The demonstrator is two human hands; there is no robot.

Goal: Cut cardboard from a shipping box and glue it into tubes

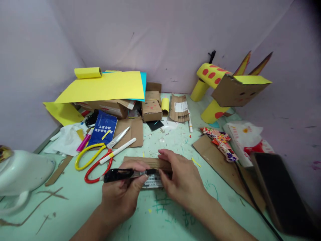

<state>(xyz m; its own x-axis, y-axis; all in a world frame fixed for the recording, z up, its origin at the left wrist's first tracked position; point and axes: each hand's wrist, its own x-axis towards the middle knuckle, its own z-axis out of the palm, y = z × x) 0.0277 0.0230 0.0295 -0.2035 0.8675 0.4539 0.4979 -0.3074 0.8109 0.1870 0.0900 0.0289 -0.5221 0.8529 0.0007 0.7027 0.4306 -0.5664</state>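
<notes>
At the near middle of the table, a piece of brown cardboard (132, 161) lies under both hands, with a white printed label (152, 181) on its near part. My left hand (122, 187) is closed around a black-handled tool (117, 175), which lies across its fingers and points right toward the label; its tip is hard to make out. My right hand (183, 177) grips the right side of the cardboard, thumb near the label and fingers over the far edge. A small black piece (150, 171) shows between the two hands.
Red-and-yellow scissors (109, 146) and a white marker (117, 150) lie left of the hands. Yellow sheets (107, 86) cover boxes behind. A cardboard giraffe figure (238, 90) stands back right, a phone (281, 194) front right, a white pitcher (25, 170) at left.
</notes>
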